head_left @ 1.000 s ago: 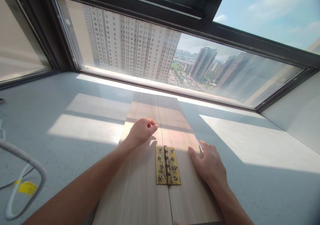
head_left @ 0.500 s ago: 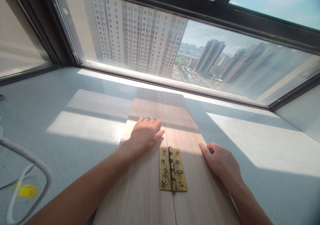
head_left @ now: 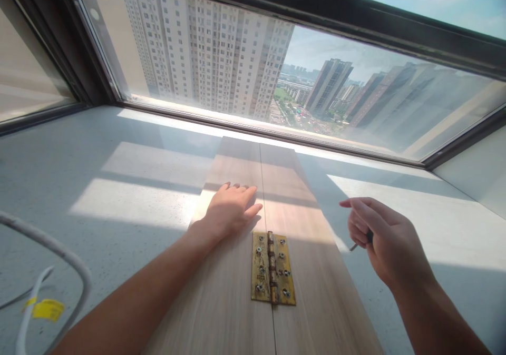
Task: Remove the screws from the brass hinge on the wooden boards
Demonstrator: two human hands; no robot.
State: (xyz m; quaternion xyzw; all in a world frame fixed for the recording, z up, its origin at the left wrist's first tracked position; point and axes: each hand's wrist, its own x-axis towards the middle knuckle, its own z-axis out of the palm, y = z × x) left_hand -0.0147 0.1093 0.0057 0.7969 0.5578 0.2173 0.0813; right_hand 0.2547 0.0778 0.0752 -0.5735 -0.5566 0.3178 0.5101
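Two pale wooden boards lie side by side, a left board [head_left: 221, 281] and a right board [head_left: 312, 270], with a thin seam between them. A worn brass hinge [head_left: 272, 268] spans the seam, its leaves flat on the wood and several cross-head screws in its holes. My left hand [head_left: 233, 205] rests flat on the left board beyond the hinge, fingers stretched out. Off the right board's edge, my right hand [head_left: 389, 234] is raised and closed around a small screwdriver [head_left: 369, 235]. Only a bit of its dark handle and thin metal shaft shows; my fingers hide the rest.
The boards lie on a pale speckled sill [head_left: 138, 197] crossed by sunlight and shadow. At the left is a looped white cable [head_left: 59, 252] with a yellow tag [head_left: 47, 309]. A dark-framed window [head_left: 269, 128] closes off the far side, beyond the boards' ends.
My right hand has lifted off the right board's edge and moved right, turning so that the screwdriver's shaft shows. My left hand stays on the left board.
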